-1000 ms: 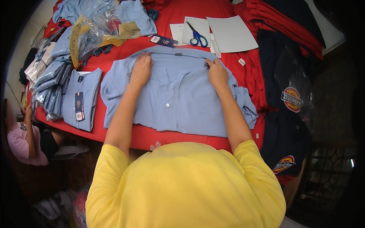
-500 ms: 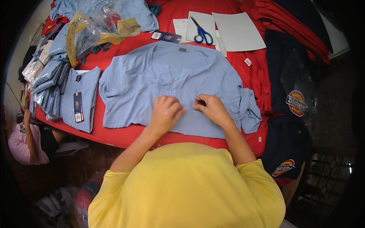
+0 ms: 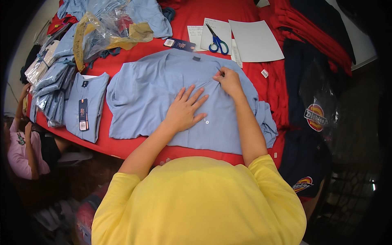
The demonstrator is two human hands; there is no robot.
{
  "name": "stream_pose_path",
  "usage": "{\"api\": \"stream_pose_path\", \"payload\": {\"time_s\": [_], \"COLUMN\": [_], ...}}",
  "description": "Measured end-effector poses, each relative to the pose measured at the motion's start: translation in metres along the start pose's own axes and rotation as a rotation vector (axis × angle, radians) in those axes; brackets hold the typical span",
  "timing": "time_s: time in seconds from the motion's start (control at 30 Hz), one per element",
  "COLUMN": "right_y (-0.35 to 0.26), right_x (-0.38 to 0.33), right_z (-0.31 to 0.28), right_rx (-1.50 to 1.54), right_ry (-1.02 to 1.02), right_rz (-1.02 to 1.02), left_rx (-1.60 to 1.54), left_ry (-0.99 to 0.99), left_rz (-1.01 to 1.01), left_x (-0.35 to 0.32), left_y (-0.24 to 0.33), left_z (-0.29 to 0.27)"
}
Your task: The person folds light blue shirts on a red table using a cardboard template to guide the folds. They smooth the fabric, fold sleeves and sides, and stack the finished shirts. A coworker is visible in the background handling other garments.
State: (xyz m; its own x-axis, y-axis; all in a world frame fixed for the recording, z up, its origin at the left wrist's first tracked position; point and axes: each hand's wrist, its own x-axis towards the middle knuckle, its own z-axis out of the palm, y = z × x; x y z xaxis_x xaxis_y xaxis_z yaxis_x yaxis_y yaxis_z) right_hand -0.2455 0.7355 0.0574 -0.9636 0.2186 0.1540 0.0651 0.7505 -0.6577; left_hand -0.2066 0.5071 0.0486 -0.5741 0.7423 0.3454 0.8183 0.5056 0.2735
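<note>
A light blue shirt (image 3: 163,77) lies spread in front of me, its neckline at the far side. My left hand (image 3: 187,110) is pressed flat on the middle of it, fingers spread. Up near the neckline, my right hand (image 3: 229,81) is closed in a pinch against the cloth, which pulls into creases there. A small dark tool (image 3: 221,74) shows partly between its fingers; its kind is hard to make out, though its tip looked thin and pointed earlier. Just right of my left hand, a small white button-like piece (image 3: 207,122) shows on the shirt.
A folded blue shirt (image 3: 92,106) with a tag (image 3: 83,116) lies left, beside bagged garments (image 3: 51,98). Blue-handled scissors (image 3: 217,43) rest on papers. White card (image 3: 257,41) is at the back; dark garments (image 3: 306,151) are on the right. A person in pink (image 3: 24,151) sits left.
My right hand has moved away from me to the neckline, carrying the dark tool. My left hand has gone from a pinch to lying flat on the shirt.
</note>
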Motion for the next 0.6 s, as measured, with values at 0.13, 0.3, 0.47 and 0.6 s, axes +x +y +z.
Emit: {"api": "stream_pose_path", "payload": {"time_s": [0.13,0.3,0.47,0.6], "right_y": [0.041,0.035,0.018,-0.005], "right_x": [0.02,0.013,-0.013,-0.052], "right_z": [-0.015,-0.028,-0.056,-0.013], "right_rx": [0.584,0.67,0.574,0.197], "right_ry": [0.04,0.325,0.131,-0.049], "right_rz": [0.357,0.286,0.356,0.037], "left_rx": [0.007,-0.006,-0.272,-0.234], "left_ry": [-0.044,-0.023,0.167,0.097], "left_rz": [-0.006,-0.058,-0.227,-0.161], "left_x": [-0.002,-0.012,0.001,0.05], "left_y": [0.006,0.017,-0.005,-0.033], "left_z": [0.0,-0.004,0.004,-0.001]}}
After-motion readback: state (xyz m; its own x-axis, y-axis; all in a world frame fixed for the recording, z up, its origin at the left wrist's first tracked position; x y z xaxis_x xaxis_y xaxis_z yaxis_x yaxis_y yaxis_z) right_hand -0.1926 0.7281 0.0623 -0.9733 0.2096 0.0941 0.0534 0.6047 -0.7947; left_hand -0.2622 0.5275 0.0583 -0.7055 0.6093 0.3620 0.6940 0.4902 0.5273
